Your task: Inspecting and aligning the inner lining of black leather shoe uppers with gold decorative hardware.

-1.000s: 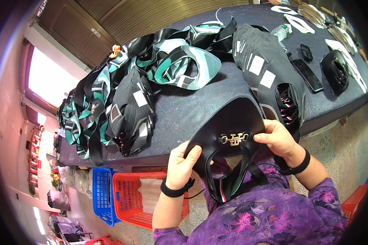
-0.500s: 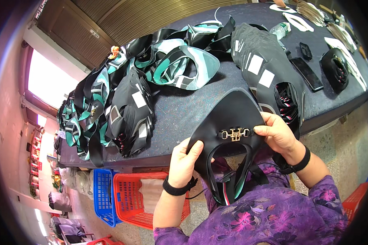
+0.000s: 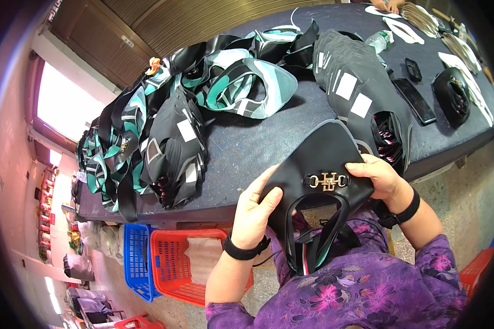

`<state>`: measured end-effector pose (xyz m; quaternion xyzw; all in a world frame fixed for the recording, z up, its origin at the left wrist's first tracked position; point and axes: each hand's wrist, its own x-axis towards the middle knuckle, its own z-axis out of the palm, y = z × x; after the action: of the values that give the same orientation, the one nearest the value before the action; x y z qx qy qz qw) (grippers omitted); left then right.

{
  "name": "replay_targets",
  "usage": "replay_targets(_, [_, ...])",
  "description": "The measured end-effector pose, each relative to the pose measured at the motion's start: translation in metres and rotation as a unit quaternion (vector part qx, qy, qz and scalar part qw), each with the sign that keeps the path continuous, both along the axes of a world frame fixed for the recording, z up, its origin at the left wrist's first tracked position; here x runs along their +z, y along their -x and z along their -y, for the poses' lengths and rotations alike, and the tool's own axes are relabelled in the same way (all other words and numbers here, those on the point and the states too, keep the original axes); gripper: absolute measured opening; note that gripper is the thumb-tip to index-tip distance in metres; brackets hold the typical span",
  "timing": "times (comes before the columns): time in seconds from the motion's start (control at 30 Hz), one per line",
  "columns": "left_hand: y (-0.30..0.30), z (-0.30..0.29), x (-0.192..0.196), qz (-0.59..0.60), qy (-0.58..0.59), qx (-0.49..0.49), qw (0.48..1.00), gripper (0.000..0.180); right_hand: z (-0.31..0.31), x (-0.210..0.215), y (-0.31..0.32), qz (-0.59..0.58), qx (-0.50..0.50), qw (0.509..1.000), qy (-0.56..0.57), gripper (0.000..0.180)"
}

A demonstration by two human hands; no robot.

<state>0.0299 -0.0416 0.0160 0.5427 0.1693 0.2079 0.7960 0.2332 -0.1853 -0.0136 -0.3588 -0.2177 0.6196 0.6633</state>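
Black leather, cut as a pointed shoe upper [image 3: 321,164] with a gold metal buckle [image 3: 327,181] at its throat, is held between both hands just over the near edge of the counter [image 3: 247,148]. The left hand [image 3: 256,211] is closed on the piece's left flank, thumb laid flat across the face and fingers tucked behind. The right hand [image 3: 380,176] is curled over the right flank, its fingertips resting just beside the buckle.

Against the picture from a second ago, the piece has been lifted a little and turned so that its face and the buckle are shown more squarely to the camera; the left thumb has been slid further up the leather. It may be judged that the buckle's seating is being checked rather than the piece being set down.

Beyond the hands, stacks of black uppers with white labels [image 3: 362,93] are piled to the right, and a heap of teal, white and black patterned pieces [image 3: 241,82] is spread to the left and further out. Well apart to the far right, a dark phone [image 3: 414,100] is laid flat. Below the left hand, under the counter, a red basket [image 3: 189,263] is set against a blue basket [image 3: 136,257]. A black band is worn on each wrist, and a purple flowered sleeve [image 3: 368,290] is seen nearest the camera.
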Motion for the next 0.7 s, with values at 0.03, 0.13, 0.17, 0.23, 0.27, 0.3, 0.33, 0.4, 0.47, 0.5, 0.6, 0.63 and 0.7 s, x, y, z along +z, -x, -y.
replay_targets(0.03, [0.0,0.0,-0.001,0.001,-0.022,0.008,1.0,0.041,0.0,-0.002,0.0,-0.008,-0.009,1.0,0.003,0.025])
replay_targets(0.13, [0.003,-0.01,-0.001,-0.009,-0.019,-0.034,0.999,0.035,0.0,0.0,0.0,-0.02,-0.017,1.0,0.003,0.022])
replay_targets(0.17, [0.005,-0.016,-0.001,-0.02,0.006,-0.085,0.996,0.032,-0.001,0.0,0.0,-0.023,-0.017,1.0,-0.001,0.021])
replay_targets(0.23, [0.005,-0.03,0.004,-0.026,-0.005,-0.134,0.991,0.031,-0.002,0.001,-0.002,-0.009,-0.019,1.0,0.007,0.021])
replay_targets(0.27, [0.003,-0.034,0.01,-0.047,-0.029,-0.164,0.985,0.032,-0.003,0.001,-0.003,0.005,-0.021,1.0,0.013,0.021])
replay_targets(0.3, [0.001,-0.036,0.016,-0.068,-0.053,-0.194,0.977,0.032,-0.004,0.001,-0.002,0.006,-0.02,1.0,0.014,0.021])
replay_targets(0.33, [-0.003,-0.034,0.023,-0.077,-0.09,-0.187,0.975,0.034,-0.007,0.001,-0.002,0.012,-0.029,0.999,0.017,0.021])
replay_targets(0.4, [-0.007,-0.032,0.026,-0.079,-0.107,-0.209,0.969,0.034,-0.013,0.009,0.004,0.024,-0.009,0.999,0.021,0.02])
replay_targets(0.47, [-0.01,-0.038,0.026,-0.078,-0.145,-0.265,0.95,0.035,-0.015,0.013,0.002,0.034,-0.005,0.999,0.02,0.02])
replay_targets(0.5, [-0.009,-0.037,0.025,-0.077,-0.145,-0.264,0.95,0.035,-0.016,0.014,0.001,0.041,-0.002,0.999,0.019,0.02])
replay_targets(0.6, [-0.006,-0.034,0.019,-0.109,-0.002,-0.2,0.974,0.037,-0.015,0.016,0.0,0.039,0.01,0.999,0.01,0.028])
replay_targets(0.63, [-0.004,-0.033,0.018,-0.109,-0.001,-0.201,0.973,0.037,-0.013,0.016,0.0,0.038,0.015,0.999,0.007,0.033])
replay_targets(0.7, [-0.002,-0.033,0.016,-0.098,0.063,-0.204,0.972,0.038,-0.012,0.008,-0.002,0.014,0.051,0.998,-0.02,0.037])
